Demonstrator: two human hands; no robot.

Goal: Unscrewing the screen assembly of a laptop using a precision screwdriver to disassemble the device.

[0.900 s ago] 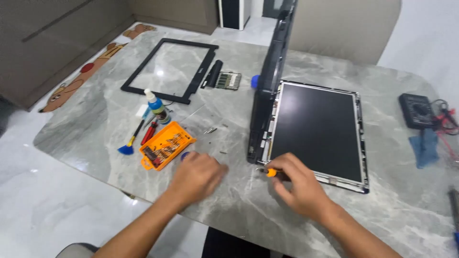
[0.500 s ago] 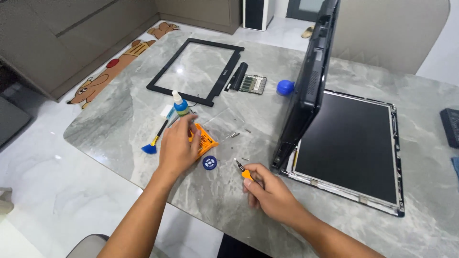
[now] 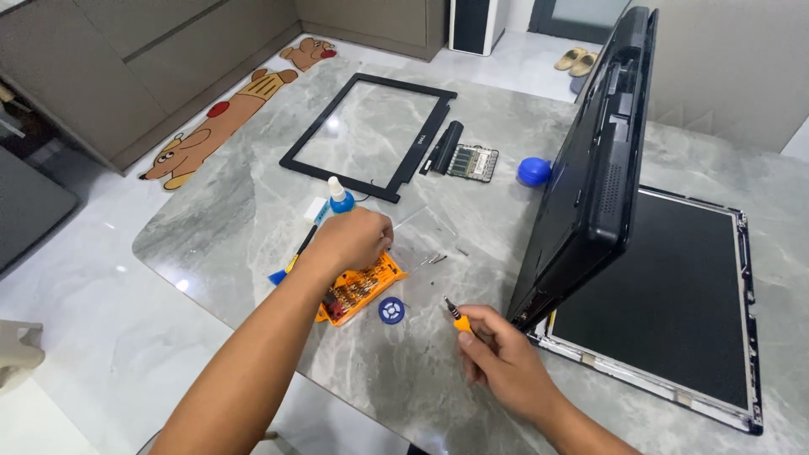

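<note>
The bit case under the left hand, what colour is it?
Orange, seen in the head view: the bit case lies on the grey marble table, partly under the left hand.

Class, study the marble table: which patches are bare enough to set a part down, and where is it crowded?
Bare marble lies left of the black bezel frame, and along the near edge between the blue disc and the right hand. Crowded: around the left hand, with the orange bit case, bottle and loose screws.
</note>
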